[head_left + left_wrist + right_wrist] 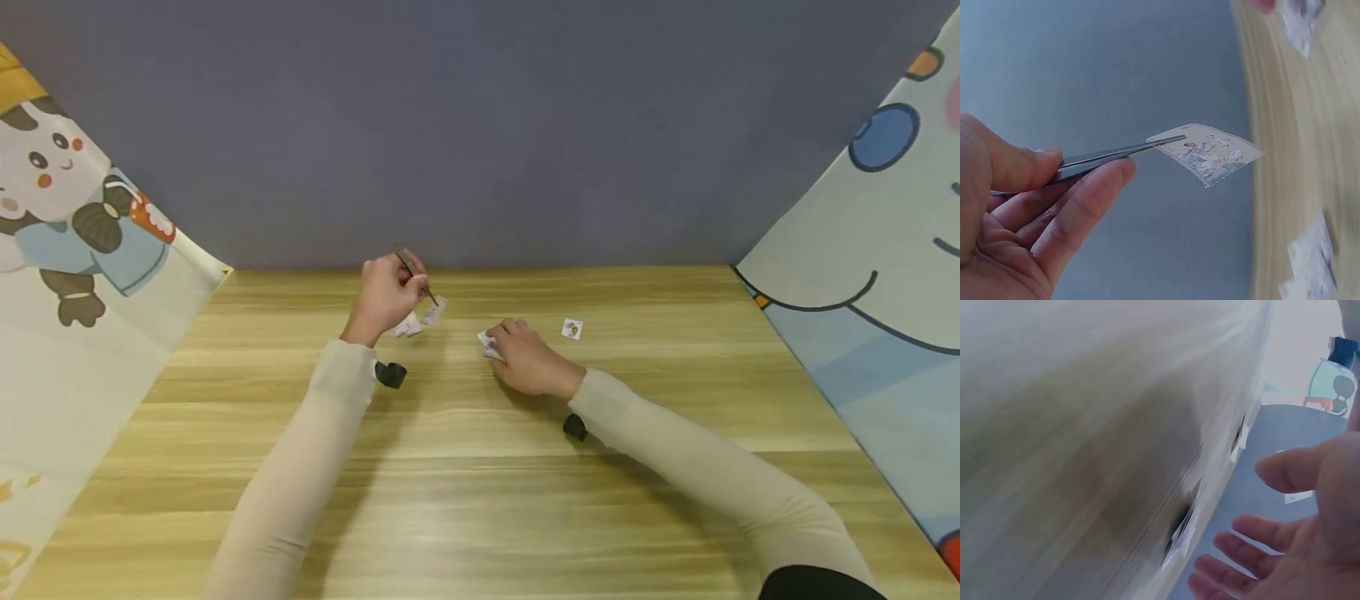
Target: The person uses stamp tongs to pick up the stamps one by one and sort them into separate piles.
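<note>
The table [480, 500] runs back to a rear wall [480, 133], between a left side panel [75, 358] and a right side panel [840, 250]. On its far part lie a left pile of postage stamps [405, 327], just right of the left hand [386, 296]; a right pile of postage stamps [489, 348], at the fingers of the right hand [528, 362] and partly beneath them as seen from the head; and a single stamp [572, 328], right of and apart from that hand. Tweezers [1147, 146] lie in the left hand, a held stamp [1216, 153] between their tips, above the table, slightly right of and beyond the left pile
</note>
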A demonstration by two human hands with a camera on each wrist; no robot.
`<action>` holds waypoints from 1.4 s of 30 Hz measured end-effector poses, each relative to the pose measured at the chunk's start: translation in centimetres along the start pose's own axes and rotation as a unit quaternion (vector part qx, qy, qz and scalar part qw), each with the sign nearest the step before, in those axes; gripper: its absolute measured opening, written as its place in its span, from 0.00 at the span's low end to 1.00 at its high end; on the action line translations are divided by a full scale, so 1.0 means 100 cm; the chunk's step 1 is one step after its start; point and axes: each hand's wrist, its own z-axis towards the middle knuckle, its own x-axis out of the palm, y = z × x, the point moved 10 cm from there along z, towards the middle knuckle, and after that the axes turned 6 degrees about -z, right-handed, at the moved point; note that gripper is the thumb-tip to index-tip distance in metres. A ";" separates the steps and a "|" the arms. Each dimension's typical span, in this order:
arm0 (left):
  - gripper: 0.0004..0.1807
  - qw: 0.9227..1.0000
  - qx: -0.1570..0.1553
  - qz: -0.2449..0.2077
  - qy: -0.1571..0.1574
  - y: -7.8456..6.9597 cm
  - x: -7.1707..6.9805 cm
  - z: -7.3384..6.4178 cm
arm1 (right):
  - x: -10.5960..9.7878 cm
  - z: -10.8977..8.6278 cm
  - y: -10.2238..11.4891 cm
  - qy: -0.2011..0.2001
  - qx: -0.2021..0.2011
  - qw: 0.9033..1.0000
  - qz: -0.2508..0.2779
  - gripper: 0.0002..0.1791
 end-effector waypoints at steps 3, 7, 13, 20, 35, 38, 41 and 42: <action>0.03 1.000 -0.020 0.005 -0.006 0.011 -0.008 -0.001 | -0.003 0.007 0.008 -0.015 -0.017 1.000 0.010 0.25; 0.03 0.998 -0.057 0.004 -0.009 0.030 -0.015 -0.004 | -0.001 0.021 0.022 -0.012 -0.029 0.999 0.015 0.28; 0.02 0.994 -0.110 -0.014 -0.022 0.060 -0.022 -0.007 | 0.007 0.047 0.049 0.018 -0.057 0.998 0.020 0.28; 0.02 0.993 -0.106 0.021 -0.046 0.079 -0.028 -0.007 | 0.020 0.077 0.075 0.052 -0.081 0.995 0.017 0.26; 0.05 0.987 -0.151 0.031 -0.050 0.107 -0.027 -0.003 | 0.047 0.113 0.076 0.110 -0.065 0.991 -0.037 0.27; 0.04 0.986 -0.154 0.043 -0.050 0.109 -0.026 0.000 | 0.047 0.114 0.075 0.119 -0.062 0.990 -0.051 0.29; 0.03 0.986 -0.150 0.048 -0.054 0.111 -0.026 0.001 | 0.048 0.115 0.073 0.126 -0.056 0.989 -0.059 0.30; 0.03 0.986 -0.149 0.049 -0.056 0.111 -0.027 0.001 | 0.049 0.115 0.073 0.127 -0.055 0.988 -0.064 0.30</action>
